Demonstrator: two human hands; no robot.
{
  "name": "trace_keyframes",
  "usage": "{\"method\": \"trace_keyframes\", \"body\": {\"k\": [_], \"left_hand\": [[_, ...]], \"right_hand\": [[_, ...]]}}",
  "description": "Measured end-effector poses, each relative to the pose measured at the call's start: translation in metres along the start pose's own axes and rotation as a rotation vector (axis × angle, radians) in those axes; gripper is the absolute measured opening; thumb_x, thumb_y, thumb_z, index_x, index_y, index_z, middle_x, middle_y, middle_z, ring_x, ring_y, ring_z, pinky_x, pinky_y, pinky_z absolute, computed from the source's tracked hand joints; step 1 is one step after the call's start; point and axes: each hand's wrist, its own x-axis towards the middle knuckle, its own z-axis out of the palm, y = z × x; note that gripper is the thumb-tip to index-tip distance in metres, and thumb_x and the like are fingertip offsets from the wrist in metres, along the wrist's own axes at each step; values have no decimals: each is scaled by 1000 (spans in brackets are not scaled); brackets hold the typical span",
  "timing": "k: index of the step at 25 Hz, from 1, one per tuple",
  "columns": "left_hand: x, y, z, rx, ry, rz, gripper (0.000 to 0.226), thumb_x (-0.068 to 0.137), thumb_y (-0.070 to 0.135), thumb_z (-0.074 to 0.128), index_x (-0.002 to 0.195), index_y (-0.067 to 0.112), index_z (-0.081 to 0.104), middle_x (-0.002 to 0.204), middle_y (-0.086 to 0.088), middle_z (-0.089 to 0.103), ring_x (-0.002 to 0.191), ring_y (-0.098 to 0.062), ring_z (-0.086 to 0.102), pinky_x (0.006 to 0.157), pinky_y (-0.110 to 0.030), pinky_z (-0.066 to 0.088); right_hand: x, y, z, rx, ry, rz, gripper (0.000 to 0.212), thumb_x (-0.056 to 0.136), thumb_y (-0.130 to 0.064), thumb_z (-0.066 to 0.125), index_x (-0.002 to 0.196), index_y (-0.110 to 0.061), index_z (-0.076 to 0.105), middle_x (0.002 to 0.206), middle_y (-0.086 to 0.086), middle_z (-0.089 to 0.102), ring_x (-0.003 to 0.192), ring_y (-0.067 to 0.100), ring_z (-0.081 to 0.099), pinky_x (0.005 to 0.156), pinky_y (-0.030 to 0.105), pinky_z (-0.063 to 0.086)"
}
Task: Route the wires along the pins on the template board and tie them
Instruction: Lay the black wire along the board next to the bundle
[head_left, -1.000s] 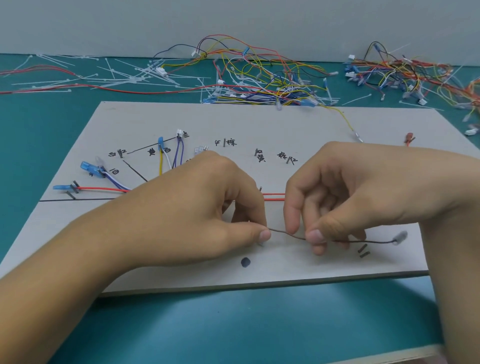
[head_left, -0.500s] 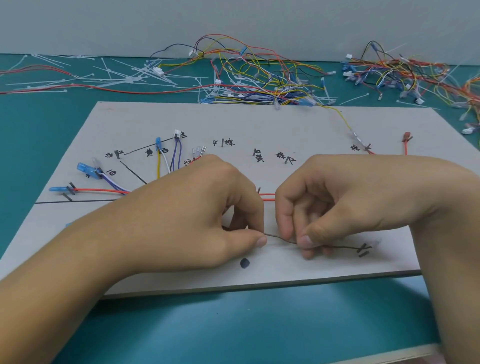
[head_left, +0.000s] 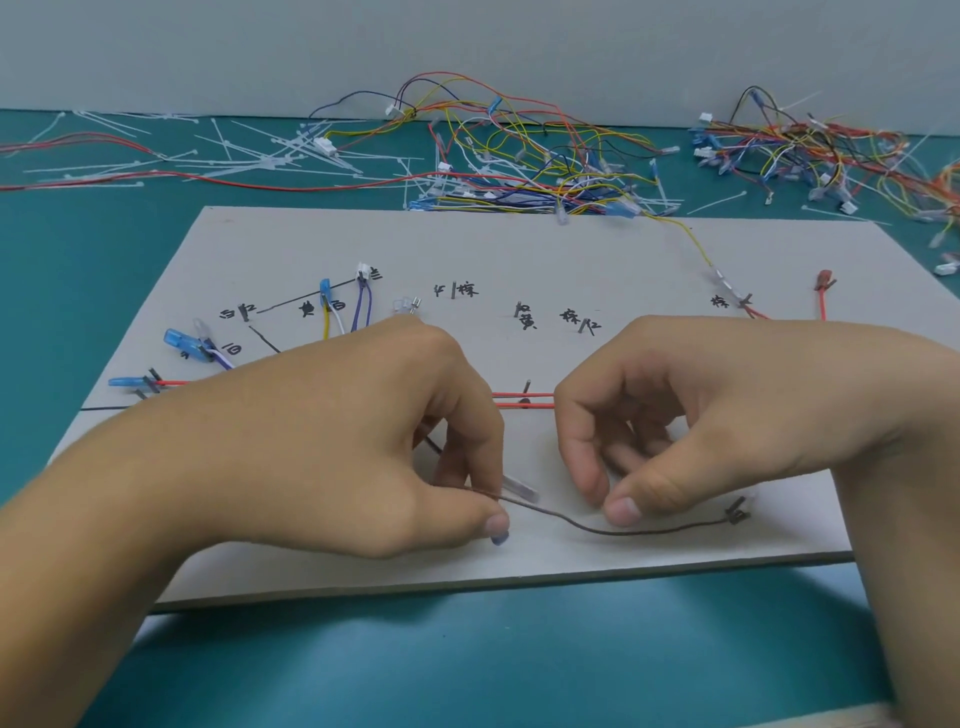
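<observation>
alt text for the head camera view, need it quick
A left hand pinches a thin brown wire that sags across a grey template board to pins; the right hand curls just above it. Loose wires lie behind.

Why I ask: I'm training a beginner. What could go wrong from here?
The brown wire sags slack between the left hand, which pinches it, and the pins at the right, so its end might slip free. The left hand also covers coloured wires already laid, so it might drag them off their pins.
</observation>
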Motion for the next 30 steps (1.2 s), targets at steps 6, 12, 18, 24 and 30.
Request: {"method": "trace_keyframes", "body": {"k": [6, 12, 18, 24, 30], "left_hand": [[-11, -14, -29, -57, 211, 11, 33, 78, 53, 61, 85, 26, 79, 59, -9, 56, 50, -24, 45, 47, -37, 41], [-6, -24, -30, 56, 310, -131, 14, 72, 33, 64, 79, 31, 77, 56, 2, 63, 43, -10, 43, 47, -28, 41], [-5, -33, -35, 104, 446, -153, 11, 81, 28, 69, 73, 33, 75, 50, 20, 56, 42, -4, 43, 42, -12, 34], [-8, -49, -47, 118, 609, -266, 17, 87, 25, 73, 80, 40, 75, 59, 16, 63, 43, -3, 46, 55, -24, 38], [-4, -52, -46, 127, 609, -360, 16, 87, 28, 71, 76, 39, 75, 60, 18, 62, 46, -4, 51, 56, -25, 39]], "right_hand": [[8, 3, 3, 85, 211, -31, 8, 83, -23, 74, 78, -19, 71, 64, 0, 64, 58, 13, 51, 56, 29, 41], [21, -5, 22, -100, 329, -15, 23, 77, -40, 85, 79, -22, 70, 54, -14, 60, 44, 3, 49, 46, 12, 38], [25, -12, 34, -243, 319, 30, 18, 77, -38, 83, 78, -25, 71, 65, -12, 69, 53, 3, 60, 46, 12, 41], [27, -20, 45, -224, 266, 8, 11, 80, -29, 78, 77, -23, 70, 65, -13, 68, 52, 2, 59, 46, 10, 40], [29, -23, 50, -244, 264, -12, 13, 78, -32, 78, 77, -23, 68, 67, -13, 67, 54, 3, 59, 46, 12, 41]]}}
